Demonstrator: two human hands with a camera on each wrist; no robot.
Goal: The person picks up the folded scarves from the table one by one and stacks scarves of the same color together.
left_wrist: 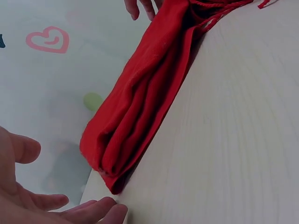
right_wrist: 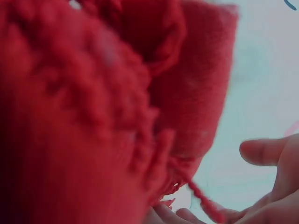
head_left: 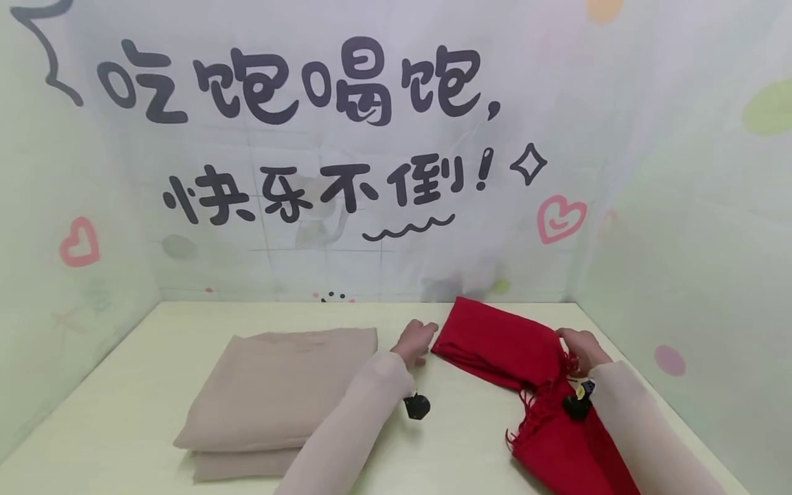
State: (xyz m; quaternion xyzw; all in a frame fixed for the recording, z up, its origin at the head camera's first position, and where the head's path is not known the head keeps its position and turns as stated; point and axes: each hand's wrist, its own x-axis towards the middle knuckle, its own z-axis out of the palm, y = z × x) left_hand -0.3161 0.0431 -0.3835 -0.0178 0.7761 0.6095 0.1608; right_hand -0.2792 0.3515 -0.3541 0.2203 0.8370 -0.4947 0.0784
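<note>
A red scarf (head_left: 498, 340) with twisted fringe lies on the table, its far part folded into a flat layered bundle. A looser length trails toward the near right. My left hand (head_left: 417, 342) is just off the bundle's left end, thumb and fingers spread; in the left wrist view its fingertips (left_wrist: 110, 205) are near the folded corner. At the bundle's right end is my right hand (head_left: 584, 349). In the right wrist view its thumb (right_wrist: 261, 152) stands apart from the cloth, while the fingers reach low beside the fringe (right_wrist: 201, 198), partly hidden behind it.
A folded beige cloth (head_left: 278, 392) lies on the left of the pale table (head_left: 105, 412), partly behind my left forearm. White printed curtains (head_left: 371, 268) close off the back and both sides. Small black devices (head_left: 417, 406) hang at the wrists.
</note>
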